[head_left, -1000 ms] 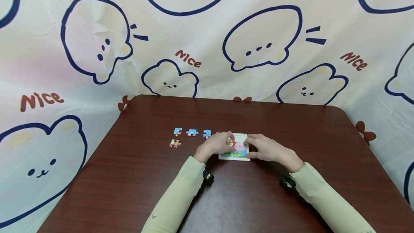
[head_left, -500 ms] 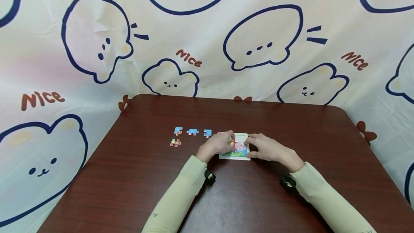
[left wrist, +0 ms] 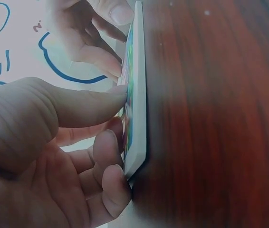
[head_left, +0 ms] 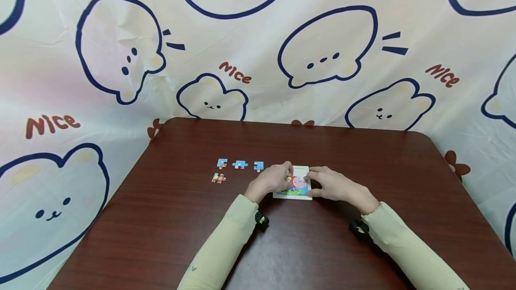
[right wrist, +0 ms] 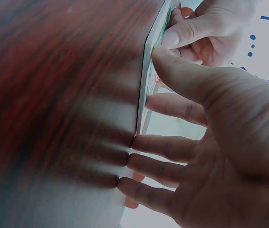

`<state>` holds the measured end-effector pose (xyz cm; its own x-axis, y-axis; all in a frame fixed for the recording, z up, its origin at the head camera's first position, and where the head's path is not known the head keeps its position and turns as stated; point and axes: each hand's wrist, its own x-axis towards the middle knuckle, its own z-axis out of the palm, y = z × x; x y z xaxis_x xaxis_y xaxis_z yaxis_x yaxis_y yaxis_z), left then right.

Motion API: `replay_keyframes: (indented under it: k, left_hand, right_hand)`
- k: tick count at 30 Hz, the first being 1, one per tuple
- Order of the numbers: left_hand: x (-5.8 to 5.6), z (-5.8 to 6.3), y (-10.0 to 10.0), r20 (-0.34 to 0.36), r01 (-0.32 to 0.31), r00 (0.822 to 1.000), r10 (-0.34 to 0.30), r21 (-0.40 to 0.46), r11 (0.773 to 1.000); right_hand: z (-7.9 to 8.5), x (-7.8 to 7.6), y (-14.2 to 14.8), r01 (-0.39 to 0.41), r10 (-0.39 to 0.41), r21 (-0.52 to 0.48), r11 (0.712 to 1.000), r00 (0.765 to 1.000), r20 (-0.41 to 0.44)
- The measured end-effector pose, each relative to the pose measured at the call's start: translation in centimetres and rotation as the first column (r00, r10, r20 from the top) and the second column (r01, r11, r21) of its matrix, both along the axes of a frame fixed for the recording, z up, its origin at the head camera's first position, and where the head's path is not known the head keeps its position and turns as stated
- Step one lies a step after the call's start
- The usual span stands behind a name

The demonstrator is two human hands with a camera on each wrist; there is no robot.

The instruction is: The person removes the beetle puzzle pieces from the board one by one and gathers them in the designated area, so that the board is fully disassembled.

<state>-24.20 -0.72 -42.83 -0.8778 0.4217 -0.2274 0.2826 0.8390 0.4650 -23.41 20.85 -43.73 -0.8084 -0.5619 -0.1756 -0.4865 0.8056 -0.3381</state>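
Note:
A small jigsaw puzzle in a white frame [head_left: 292,198] lies on the table, its pink, blue and green picture partly covered by hands. My left hand [head_left: 274,178] is at its left side, thumb and forefinger pinching at a puzzle piece low on the board; the piece is mostly hidden. In the left wrist view the thumb [left wrist: 94,105] meets the picture face, and the other fingers curl beside the frame's edge. My right hand [head_left: 332,184] steadies the right side. Its thumb [right wrist: 177,71] and forefinger touch the frame, while the remaining fingers extend straight to the tabletop.
Several loose jigsaw pieces, among them a blue one [head_left: 240,164] and a red-and-yellow one [head_left: 218,177], lie left of the frame. The dark brown table [head_left: 161,218] runs back to a cartoon-printed cloth [head_left: 258,57]. Each wrist carries a small black camera.
Both hands hold nearly the same place at the puzzle. The left wrist has shifted very slightly to the right; the loose pieces stay where they were.

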Motion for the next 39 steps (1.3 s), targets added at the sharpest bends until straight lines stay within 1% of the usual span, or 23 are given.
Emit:
replay_keyframes:
  k: [5, 12, 16, 26, 32, 35, 39]
  left_hand:
    - [-0.05, -0.07, 0.08, 0.001, -0.001, 1.0, 0.001, -0.002, 1.0]
    - [-0.1, -0.08, 0.1, 0.03, -0.005, 1.0, 0.004, 0.008, 1.0]
    - [-0.17, -0.14, 0.13, 0.037, 0.0, 0.999, -0.001, 0.01, 1.0]
    - [-0.23, -0.08, -0.01, 0.048, 0.013, 0.999, -0.014, 0.027, 1.0]
    - [-0.29, 0.07, -0.01, 0.041, 0.031, 0.999, -0.032, 0.024, 0.999]
    - [-0.33, 0.15, 0.0, 0.052, 0.036, 0.998, -0.037, 0.023, 0.999]
    - [-0.36, 0.24, 0.06, 0.064, 0.037, 0.997, -0.04, 0.043, 0.998]
  right_hand:
    - [0.07, 0.06, 0.01, 0.002, -0.002, -0.001, 1.0, 1.0, 0.001]
    - [0.2, 0.26, 0.0, -0.005, 0.005, -0.001, 1.0, 1.0, -0.001]
    - [0.19, 0.29, -0.05, -0.016, 0.016, 0.006, 1.0, 1.0, -0.02]
    - [0.34, 0.5, -0.44, -0.012, 0.013, 0.015, 1.0, 0.998, -0.054]
    - [0.35, 0.76, -0.77, 0.004, -0.001, 0.042, 0.999, 0.997, -0.076]
    - [0.31, 0.85, -0.88, 0.002, 0.003, 0.06, 0.998, 0.996, -0.085]
    - [0.39, 0.92, -0.98, -0.007, 0.014, 0.08, 0.997, 0.995, -0.098]
